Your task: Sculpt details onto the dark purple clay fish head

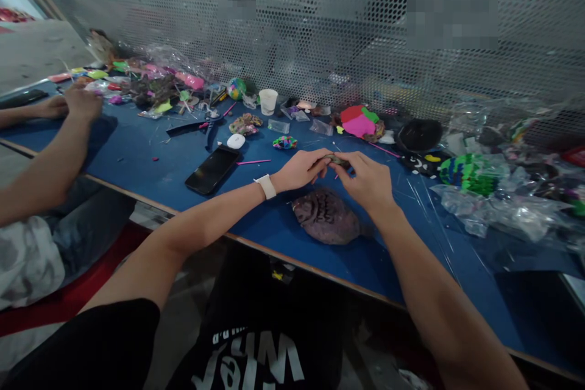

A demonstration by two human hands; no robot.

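Between the fingertips of both hands is a small greenish-brown piece, apparently modelling clay (337, 161). My left hand (302, 169), with a pale band on the wrist, pinches its left end. The right end is gripped by my right hand (369, 180), its thumb and fingers closed together. Fingers cover much of the piece, so its full shape is hidden. Just below the hands, a purplish-brown clay fish (329, 218) lies flat on the blue table (256, 213), with dark scale-like marks on its body. A small multicoloured clay lump (284, 142) lies beyond my left hand.
A black phone (212, 170), a white earbud case (236, 141) and scissors (211, 131) lie to the left. Behind stand a white cup (267, 102) and a perforated metal panel (315, 24). Plastic wrappers (507, 207) crowd the right. Another person's hands (82, 102) work at far left.
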